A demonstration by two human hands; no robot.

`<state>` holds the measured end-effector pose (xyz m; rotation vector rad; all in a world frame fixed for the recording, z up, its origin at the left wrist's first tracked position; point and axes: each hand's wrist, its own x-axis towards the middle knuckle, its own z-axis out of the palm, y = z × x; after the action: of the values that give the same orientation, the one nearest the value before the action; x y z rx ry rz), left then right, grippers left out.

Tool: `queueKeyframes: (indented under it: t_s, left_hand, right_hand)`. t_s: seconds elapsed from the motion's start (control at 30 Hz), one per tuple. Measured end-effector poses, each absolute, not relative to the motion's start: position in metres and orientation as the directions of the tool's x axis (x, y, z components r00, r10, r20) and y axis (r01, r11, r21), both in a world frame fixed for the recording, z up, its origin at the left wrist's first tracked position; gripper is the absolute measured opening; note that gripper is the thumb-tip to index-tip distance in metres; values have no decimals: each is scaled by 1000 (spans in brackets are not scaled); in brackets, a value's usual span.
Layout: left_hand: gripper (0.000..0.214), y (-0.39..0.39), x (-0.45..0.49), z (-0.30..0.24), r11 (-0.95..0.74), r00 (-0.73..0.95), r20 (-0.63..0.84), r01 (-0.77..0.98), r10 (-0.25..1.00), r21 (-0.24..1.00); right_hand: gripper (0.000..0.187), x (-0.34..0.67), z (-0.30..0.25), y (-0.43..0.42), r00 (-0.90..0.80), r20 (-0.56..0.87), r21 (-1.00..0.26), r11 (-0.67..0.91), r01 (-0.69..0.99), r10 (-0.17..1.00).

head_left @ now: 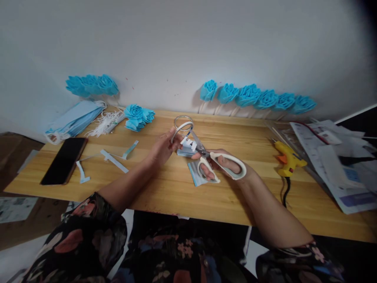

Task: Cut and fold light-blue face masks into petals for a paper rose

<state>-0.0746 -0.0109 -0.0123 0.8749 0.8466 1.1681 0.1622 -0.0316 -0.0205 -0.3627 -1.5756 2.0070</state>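
Note:
My left hand point(166, 147) is closed on a thin-walled white ring point(191, 126) that looks like a roll of tape, held above the table. By its fingertips, a small folded white strip point(189, 144) lies against the scissor blades. The white-handled scissors point(229, 156) are in my right hand point(220, 161), with its thumb and fingers through the loops. Their blades point up and left toward the ring. Beneath the hands are cut blue-and-white pieces point(196, 175) on the wooden table point(165, 192).
Blue flowers on stems point(247, 95) lean against the wall, with more flowers point(137, 117) at left. Face masks point(75, 118), white cords point(107, 122), a phone point(64, 161) and cut strips point(114, 160) lie left. A yellow glue gun point(288, 159) and papers point(326, 157) are right.

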Motion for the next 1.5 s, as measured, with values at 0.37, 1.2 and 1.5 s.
queueKeyframes:
  t_s: [0.37, 1.2, 1.5]
  left_hand:
    - [52, -14, -70, -14, 201, 215, -112, -453, 970, 868]
    - [50, -13, -74, -40, 51, 239, 56, -421, 969, 906]
    - [50, -14, -73, -31, 29, 272, 103, -441, 957, 897]
  right_hand:
    - [59, 155, -17, -38, -786, 46, -953, -208, -219, 617]
    - [56, 154, -20, -40, -766, 49, -931, -249, -267, 641]
    - [52, 151, -23, -39, -752, 20, -901, -314, -299, 658]
